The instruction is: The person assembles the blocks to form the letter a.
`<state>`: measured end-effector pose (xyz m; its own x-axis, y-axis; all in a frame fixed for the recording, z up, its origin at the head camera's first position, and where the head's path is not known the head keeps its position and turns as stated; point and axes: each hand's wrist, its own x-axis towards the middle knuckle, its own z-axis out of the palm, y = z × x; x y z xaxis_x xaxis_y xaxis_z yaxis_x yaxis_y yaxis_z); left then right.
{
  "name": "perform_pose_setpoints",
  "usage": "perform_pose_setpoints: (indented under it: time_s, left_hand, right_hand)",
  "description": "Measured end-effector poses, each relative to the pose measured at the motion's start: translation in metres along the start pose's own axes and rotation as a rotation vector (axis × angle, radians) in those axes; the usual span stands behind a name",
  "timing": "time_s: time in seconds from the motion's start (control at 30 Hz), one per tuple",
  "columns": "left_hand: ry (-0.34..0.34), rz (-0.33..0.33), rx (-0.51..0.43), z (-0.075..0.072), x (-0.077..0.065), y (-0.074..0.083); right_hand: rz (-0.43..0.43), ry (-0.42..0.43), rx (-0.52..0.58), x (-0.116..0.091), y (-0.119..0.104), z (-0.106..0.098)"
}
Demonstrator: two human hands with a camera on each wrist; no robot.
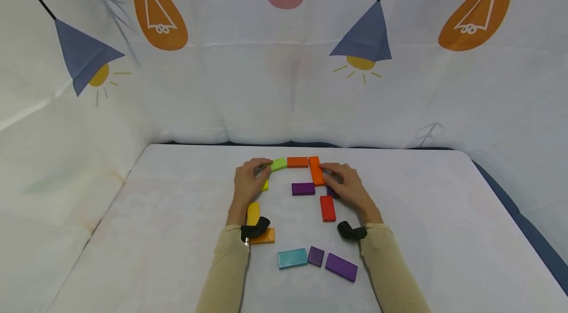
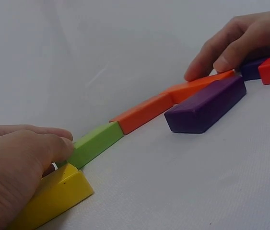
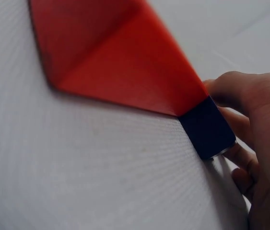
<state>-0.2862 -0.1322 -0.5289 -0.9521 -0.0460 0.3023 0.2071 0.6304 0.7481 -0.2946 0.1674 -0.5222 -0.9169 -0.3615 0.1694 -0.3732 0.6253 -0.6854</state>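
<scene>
the left hand [image 1: 249, 181] has thumb and finger close together at the left end of the light green block [image 1: 279, 164], whether pinching i cannot tell; the right hand [image 1: 348, 185] touches the orange block [image 1: 315, 170] along its right side, fingertips apart; a red-orange block [image 1: 297, 162] lies between those two, and a purple block [image 1: 303, 189] sits nearer the person on the white table [image 1: 421, 234]

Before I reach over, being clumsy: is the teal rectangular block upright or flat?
Flat: the teal block lies with its broad face up.
</scene>
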Motion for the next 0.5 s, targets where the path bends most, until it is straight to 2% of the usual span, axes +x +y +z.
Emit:
perform_pose_setpoints:
  time_s: [0.5]
  left_hand:
    - [0.005,0.018,0.002,-0.0026,0.0005,0.0014]
  right_hand:
    - [0.046,-0.015,-0.006,-0.0009,-0.0071,-0.0003]
